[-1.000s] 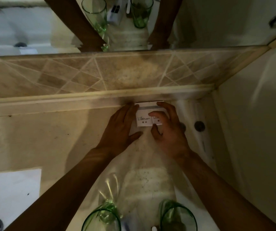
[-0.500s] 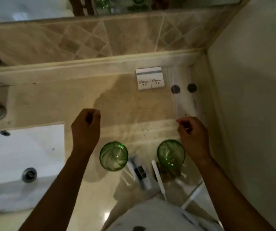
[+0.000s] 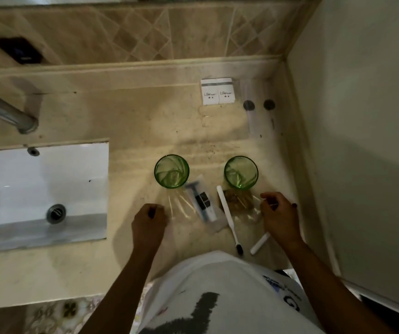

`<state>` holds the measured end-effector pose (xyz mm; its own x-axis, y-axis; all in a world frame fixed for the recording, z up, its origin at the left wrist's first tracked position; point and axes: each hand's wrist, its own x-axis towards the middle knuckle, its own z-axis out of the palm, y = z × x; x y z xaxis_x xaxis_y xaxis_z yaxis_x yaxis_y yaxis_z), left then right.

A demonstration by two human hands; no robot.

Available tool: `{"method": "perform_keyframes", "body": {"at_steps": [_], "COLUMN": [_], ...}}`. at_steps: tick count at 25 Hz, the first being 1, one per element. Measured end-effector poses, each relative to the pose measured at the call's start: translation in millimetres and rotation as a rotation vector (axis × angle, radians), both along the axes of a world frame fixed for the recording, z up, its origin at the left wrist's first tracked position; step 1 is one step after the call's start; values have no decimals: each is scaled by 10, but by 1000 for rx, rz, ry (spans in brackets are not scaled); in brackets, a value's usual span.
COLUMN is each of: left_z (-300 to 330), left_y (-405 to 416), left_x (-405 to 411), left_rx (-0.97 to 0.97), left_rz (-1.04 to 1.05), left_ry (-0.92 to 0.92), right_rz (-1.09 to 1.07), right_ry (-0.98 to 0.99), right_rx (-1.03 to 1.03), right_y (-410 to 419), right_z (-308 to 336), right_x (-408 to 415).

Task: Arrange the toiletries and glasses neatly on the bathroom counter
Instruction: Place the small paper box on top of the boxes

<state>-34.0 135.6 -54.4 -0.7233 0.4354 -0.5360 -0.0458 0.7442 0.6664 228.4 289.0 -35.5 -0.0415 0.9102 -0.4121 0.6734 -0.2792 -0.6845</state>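
Two green glasses stand upright on the beige counter [image 3: 126,112]: the left glass [image 3: 171,171] and the right glass [image 3: 241,172]. Between and in front of them lie a packaged razor [image 3: 200,201], a white toothbrush [image 3: 228,214], a brown packet [image 3: 238,200] and a white tube [image 3: 260,242]. Two white sachet boxes [image 3: 217,91] sit side by side near the back ledge. My left hand [image 3: 149,221] is curled shut, empty, left of the razor. My right hand [image 3: 279,215] is curled beside the brown packet; whether it pinches the packet's wrapper I cannot tell.
A white sink basin [image 3: 41,189] with a drain and a chrome tap [image 3: 5,114] lies to the left. Two small dark caps [image 3: 258,105] on clear tubes rest by the right wall [image 3: 362,116]. A tiled backsplash [image 3: 145,34] rises behind. A dark object [image 3: 20,50] sits on the tiles.
Both hands left the white boxes at the back ledge and drew back toward me, fingers curling shut. They now sit in front of the glasses. The camera tilted down.
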Motion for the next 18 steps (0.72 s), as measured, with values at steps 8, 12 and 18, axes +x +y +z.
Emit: {"method": "perform_keyframes", "body": {"at_steps": [8,12,18], "left_z": [249,250,172], "left_y": [478,651,536], "left_x": [639,770,753], "left_rx": [263,247,227], "left_rz": [-333,-453,-315], "left_ry": [-282,-380,-406], "right_rz": [106,-113,-83], "right_ry": [-49,86,183], "right_rx": [-16,-193,-292], "right_y": [-248,-253,-349], "right_z": [-6,-32,38], "right_x": [-335,-375,-430]}}
